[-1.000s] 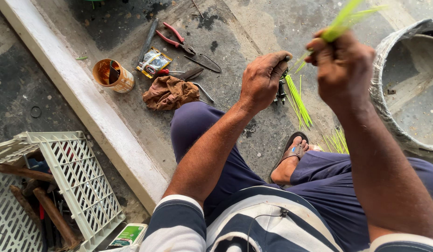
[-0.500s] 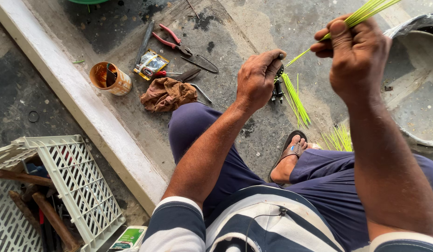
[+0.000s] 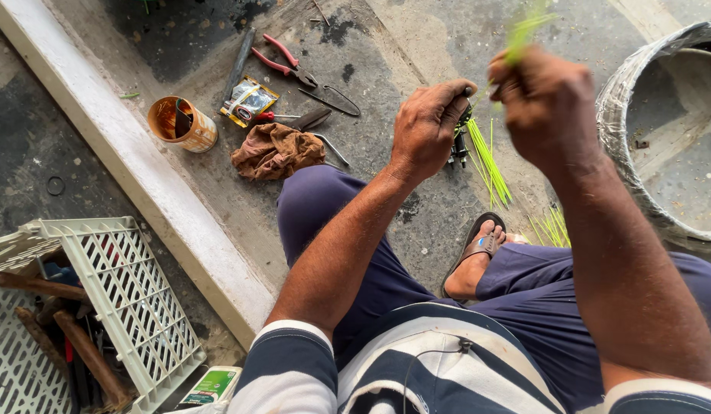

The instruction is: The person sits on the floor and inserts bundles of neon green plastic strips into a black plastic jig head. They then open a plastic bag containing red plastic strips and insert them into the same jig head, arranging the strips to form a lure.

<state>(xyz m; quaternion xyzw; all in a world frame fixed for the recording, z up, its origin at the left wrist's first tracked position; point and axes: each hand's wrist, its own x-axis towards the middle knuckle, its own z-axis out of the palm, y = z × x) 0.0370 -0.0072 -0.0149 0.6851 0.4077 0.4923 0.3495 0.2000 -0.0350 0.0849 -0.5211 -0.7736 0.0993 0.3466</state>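
A seated person works over a stained concrete floor [image 3: 417,46], seen from above. The left hand [image 3: 428,126] is closed in a fist around a small dark tool [image 3: 459,146], whose lower end pokes out beneath the knuckles; its exact kind is hard to make out. The right hand [image 3: 547,103] is raised beside it, fingers pinched shut on a bunch of thin bright-green strands [image 3: 524,34] that rise, blurred, toward the top of the frame. More green strands [image 3: 489,165] hang below the left hand, and another small cluster [image 3: 553,226] lies on the floor near the person's sandalled foot [image 3: 478,249].

To the left on the floor lie red-handled pliers [image 3: 286,61], a crumpled brown rag [image 3: 277,149], a small foil packet [image 3: 248,101] and an open orange tin [image 3: 183,123] beside a pale concrete kerb [image 3: 141,176]. A white plastic crate [image 3: 133,291] holding rusty bars sits at lower left. At far right stands a large round container [image 3: 639,153] with a wrapped rim. The person wears a striped shirt and dark blue trousers.
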